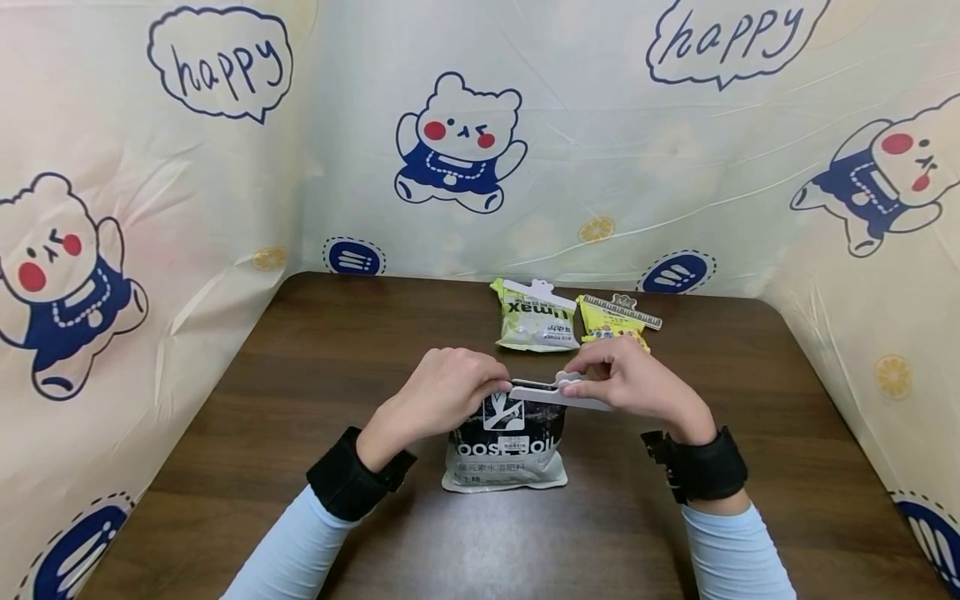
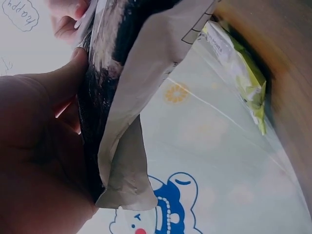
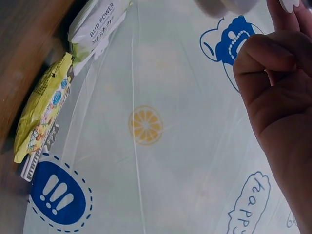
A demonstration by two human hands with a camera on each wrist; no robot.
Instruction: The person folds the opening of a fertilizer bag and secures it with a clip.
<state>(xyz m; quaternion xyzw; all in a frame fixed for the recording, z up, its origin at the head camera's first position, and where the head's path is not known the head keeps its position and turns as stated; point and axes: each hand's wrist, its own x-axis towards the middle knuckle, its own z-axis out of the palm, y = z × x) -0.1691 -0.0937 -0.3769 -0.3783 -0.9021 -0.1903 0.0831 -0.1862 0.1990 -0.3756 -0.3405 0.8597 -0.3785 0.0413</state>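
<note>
A black and grey bag [image 1: 504, 467] with white lettering stands upright on the table. Across its top edge lies a white bag clip [image 1: 542, 395]. My left hand [image 1: 448, 390] pinches the bag's top left corner; the left wrist view shows its thumb against the dark side of the bag [image 2: 129, 83]. With thumb and fingers, my right hand [image 1: 639, 382] grips the clip near its right end. In the right wrist view the right hand [image 3: 282, 83] is at the right edge, and only a bit of the clip [image 3: 289, 4] shows.
Behind the bag lie a green and white packet [image 1: 536, 323] with a white clip on top and a yellow packet [image 1: 611, 323] with a ruler-marked clip. A printed cloth [image 1: 450, 242] encloses the brown table [image 1: 315, 400] at the back and sides.
</note>
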